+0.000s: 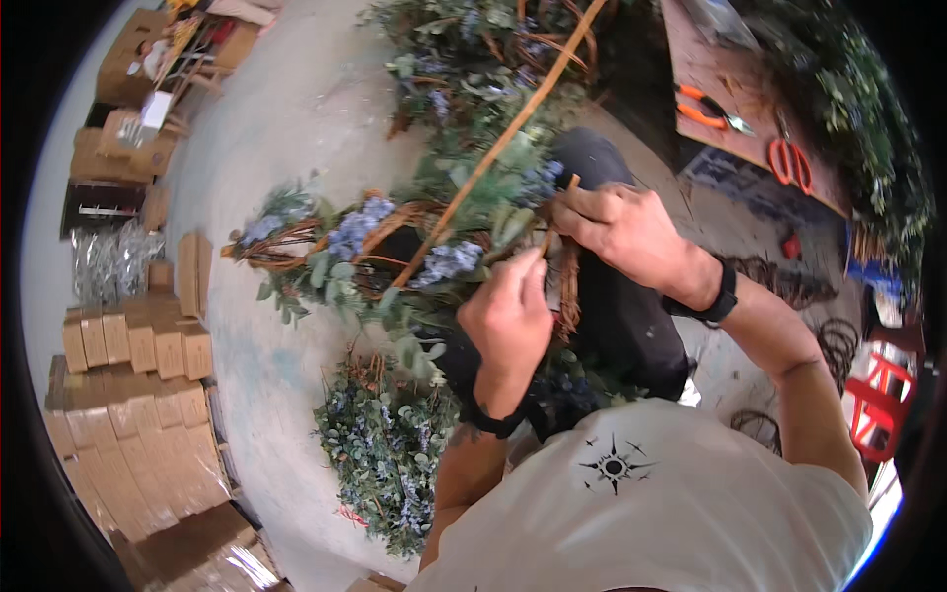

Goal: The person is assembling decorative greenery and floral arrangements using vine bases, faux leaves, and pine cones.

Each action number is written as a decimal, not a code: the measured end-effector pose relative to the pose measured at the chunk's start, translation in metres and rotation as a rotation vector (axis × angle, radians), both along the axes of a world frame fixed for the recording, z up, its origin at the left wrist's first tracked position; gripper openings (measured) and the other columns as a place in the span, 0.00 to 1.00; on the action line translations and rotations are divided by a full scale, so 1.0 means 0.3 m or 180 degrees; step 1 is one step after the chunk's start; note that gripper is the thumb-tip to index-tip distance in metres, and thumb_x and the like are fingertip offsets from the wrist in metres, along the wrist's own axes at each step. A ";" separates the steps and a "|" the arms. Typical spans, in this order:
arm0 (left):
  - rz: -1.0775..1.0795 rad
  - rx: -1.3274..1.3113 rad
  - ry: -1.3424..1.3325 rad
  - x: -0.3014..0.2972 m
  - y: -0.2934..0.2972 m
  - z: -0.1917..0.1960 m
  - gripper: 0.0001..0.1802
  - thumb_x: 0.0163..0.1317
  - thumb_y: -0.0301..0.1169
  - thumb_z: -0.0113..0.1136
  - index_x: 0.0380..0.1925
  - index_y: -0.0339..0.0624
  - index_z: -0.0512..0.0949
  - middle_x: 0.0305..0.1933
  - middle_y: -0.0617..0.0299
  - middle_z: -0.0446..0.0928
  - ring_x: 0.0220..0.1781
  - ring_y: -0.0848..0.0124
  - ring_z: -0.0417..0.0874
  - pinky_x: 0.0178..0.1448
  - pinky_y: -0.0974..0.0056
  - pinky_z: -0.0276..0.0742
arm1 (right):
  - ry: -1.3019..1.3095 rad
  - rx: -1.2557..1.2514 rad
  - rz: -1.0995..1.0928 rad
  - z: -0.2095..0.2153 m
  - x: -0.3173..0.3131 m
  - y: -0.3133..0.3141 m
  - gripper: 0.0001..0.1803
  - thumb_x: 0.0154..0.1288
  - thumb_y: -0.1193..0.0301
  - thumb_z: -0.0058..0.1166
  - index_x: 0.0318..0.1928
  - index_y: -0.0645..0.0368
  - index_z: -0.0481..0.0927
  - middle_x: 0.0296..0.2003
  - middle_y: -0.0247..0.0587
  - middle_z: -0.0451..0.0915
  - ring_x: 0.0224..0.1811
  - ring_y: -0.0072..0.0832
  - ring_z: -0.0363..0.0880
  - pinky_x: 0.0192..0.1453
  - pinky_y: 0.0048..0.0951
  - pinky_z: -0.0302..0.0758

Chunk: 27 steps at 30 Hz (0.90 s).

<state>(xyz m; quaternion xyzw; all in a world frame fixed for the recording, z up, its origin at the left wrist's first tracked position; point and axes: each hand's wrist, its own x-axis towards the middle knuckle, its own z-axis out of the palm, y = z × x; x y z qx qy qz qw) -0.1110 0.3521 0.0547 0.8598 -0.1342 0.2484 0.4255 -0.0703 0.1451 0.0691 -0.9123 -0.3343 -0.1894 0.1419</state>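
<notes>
Across my lap lies a twig wreath (pixel 370 222) dressed with green eucalyptus-like leaves and bluish-purple flowers (pixel 449 263). My left hand (pixel 508 316) is closed at the wreath's right side, thumb and fingers pinching a short brown twig (pixel 546 243). Just above and to the right, my right hand (pixel 631 232) grips the same twig, whose upper end sticks out past the fingers. Where the twig meets the wreath is hidden by my hands. A long, thin wooden stick (pixel 513 128) slants over the leaves, its lower end resting among the wreath's twigs.
Orange-handled pliers (pixel 705 109) and red-handled scissors (pixel 789 163) lie on a table (pixel 705 64) at the upper right. More flowered greenery (pixel 385 454) is on the floor beside me. Cardboard boxes (pixel 148 434) are stacked left. A red stool (pixel 878 405) stands right.
</notes>
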 end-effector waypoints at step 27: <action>-0.0288 0.1057 0.0353 -0.046 0.023 -0.027 0.23 0.59 0.19 0.63 0.55 0.45 0.85 0.40 0.60 0.85 0.33 0.56 0.88 0.34 0.57 0.86 | 0.3733 0.6090 -0.0437 -0.230 -0.177 0.214 0.30 0.84 0.47 0.47 0.68 0.59 0.71 0.61 0.40 0.77 0.62 0.28 0.76 0.69 0.36 0.73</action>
